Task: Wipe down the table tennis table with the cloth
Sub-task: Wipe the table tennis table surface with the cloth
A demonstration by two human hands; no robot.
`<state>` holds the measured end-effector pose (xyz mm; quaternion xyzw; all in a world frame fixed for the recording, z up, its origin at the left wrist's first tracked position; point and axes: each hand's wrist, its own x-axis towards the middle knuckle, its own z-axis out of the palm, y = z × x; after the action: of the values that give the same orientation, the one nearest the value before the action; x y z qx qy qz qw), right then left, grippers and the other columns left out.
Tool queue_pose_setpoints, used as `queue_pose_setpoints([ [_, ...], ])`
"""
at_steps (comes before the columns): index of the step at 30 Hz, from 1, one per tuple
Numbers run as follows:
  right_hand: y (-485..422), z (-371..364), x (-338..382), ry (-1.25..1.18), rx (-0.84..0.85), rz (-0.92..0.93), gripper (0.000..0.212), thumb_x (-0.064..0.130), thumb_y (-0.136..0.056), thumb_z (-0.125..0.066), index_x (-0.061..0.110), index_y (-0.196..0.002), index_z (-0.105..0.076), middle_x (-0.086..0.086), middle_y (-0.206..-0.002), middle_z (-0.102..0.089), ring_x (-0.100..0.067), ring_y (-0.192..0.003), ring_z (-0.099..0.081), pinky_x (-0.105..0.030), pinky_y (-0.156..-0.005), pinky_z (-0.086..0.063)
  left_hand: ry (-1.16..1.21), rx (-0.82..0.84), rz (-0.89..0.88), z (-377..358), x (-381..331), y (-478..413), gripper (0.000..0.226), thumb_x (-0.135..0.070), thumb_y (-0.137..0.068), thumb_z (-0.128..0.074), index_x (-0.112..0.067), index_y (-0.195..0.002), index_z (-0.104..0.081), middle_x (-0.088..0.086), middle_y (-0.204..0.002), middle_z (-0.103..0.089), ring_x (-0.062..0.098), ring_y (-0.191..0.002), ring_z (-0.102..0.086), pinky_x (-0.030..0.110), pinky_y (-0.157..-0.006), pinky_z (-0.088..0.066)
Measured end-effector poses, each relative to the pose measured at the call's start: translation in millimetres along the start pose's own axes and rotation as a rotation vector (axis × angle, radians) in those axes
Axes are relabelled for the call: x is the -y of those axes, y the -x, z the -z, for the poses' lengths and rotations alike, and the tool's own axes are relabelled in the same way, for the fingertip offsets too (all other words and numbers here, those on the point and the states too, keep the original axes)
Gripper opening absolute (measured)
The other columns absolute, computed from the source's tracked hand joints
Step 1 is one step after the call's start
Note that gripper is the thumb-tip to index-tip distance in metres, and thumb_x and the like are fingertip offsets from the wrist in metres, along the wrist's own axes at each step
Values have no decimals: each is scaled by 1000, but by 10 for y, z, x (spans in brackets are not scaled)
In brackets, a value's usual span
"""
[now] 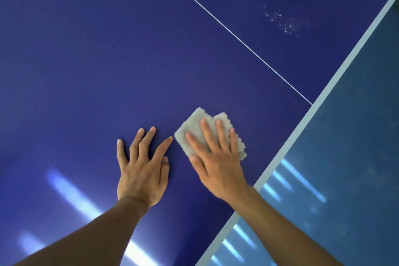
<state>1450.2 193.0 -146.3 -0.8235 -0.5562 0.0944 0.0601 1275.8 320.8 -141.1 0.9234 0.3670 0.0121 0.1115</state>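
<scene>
Cloth (203, 134) lies pressed under the flat, straight-fingered right hand (218, 162), left hand (142, 170) spread on the table (86, 60); those droplets (287, 22) beyond the line (233, 34) could get missed.

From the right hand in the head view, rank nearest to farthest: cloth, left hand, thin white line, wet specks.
1. cloth, pressed under the right hand.
2. left hand, flat beside it on its left.
3. thin white line, farther up the table.
4. wet specks, beyond that line, upper right.

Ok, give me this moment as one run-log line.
right hand: presses cloth flat on table | left hand: flat on table | droplets: beyond white line, unwiped
</scene>
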Motion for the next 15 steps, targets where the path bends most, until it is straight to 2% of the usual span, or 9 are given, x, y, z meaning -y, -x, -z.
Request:
queue_pose_setpoints([
  [4, 814, -102, -35, 37, 101, 275, 55, 52, -109, -39, 44, -162, -28, 1, -174, -17, -36, -160, -14, -63, -125, -15, 4, -4, 9, -32, 17, 4, 51, -31, -100, -33, -24, -148, -52, 12, -159, -40, 35, -151, -28, 68, -123, -9],
  [6, 892, 6, -343, 50, 116, 299, 54, 52, -108, -40, 45, -161, -30, 3, -174, -20, -35, -160, -16, -62, -125, -17, 8, 3, 25, -32, 7, 0, 51, -31, -101, -33, -25, -148, -51, 11, -159, -40, 34, -151, -29, 67, -124, -8],
  [8, 738, 147, -660, 47, 99, 169, 54, 52, -107, -39, 43, -160, -34, 1, -173, -22, -36, -160, -17, -66, -122, -22, -7, 4, 24, -25, -18, 7, 51, -31, -101, -32, -24, -148, -51, 12, -159, -40, 35, -151, -30, 67, -123, -9],
  [10, 451, 272, -913, 24, 76, -55, 56, 51, -105, -37, 38, -159, -34, -4, -173, -22, -39, -159, -16, -69, -121, -22, -18, 10, 16, -26, -25, 24, 51, -31, -102, -32, -23, -149, -51, 13, -159, -39, 36, -151, -30, 68, -123, -11],
  [12, 110, 367, -1097, 12, 63, -249, 60, 54, -104, -28, 36, -161, -29, -5, -174, -17, -40, -159, -11, -67, -124, -13, -23, 8, 18, -37, -12, 34, 51, -31, -102, -32, -23, -149, -50, 13, -160, -39, 36, -151, -29, 67, -123, -10],
  [15, -319, 418, -1256, -38, 67, -449, 67, 59, -101, -13, 41, -165, -17, 0, -176, -2, -35, -161, 1, -61, -127, 1, -19, -5, 37, -56, -11, 31, 50, -31, -102, -33, -23, -148, -51, 12, -159, -39, 36, -151, -29, 65, -124, -9],
])
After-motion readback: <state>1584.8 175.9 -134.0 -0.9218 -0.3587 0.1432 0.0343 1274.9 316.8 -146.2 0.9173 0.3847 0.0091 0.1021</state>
